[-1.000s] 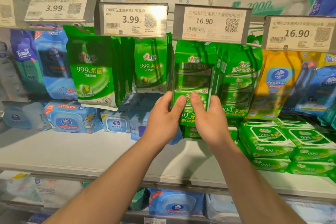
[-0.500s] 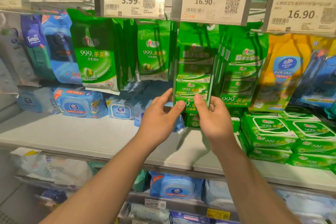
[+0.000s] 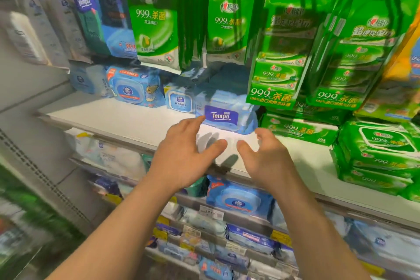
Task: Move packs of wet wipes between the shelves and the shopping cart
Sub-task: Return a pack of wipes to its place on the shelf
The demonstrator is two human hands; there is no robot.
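Note:
A tall green multi-pack of wet wipes (image 3: 279,59) hangs from a peg above the white shelf (image 3: 113,118). Neither hand touches it. My left hand (image 3: 188,154) hovers over the shelf's front edge with fingers spread and relaxed, holding nothing. My right hand (image 3: 266,157) is beside it, fingers loosely curled and empty. Just beyond the fingertips lies a blue Tempo wipes pack (image 3: 225,111) on the shelf. No shopping cart is in view.
More green packs hang left (image 3: 154,18) and right (image 3: 354,63). Stacked green packs (image 3: 377,154) fill the shelf's right side, small blue packs (image 3: 136,86) its back left. Lower shelves hold blue packs (image 3: 238,198). A grey upright (image 3: 34,154) stands left.
Both hands have let go of the hanging green multi-pack and dropped down to the shelf's front edge. The view has moved closer and lower; the price tags are out of frame.

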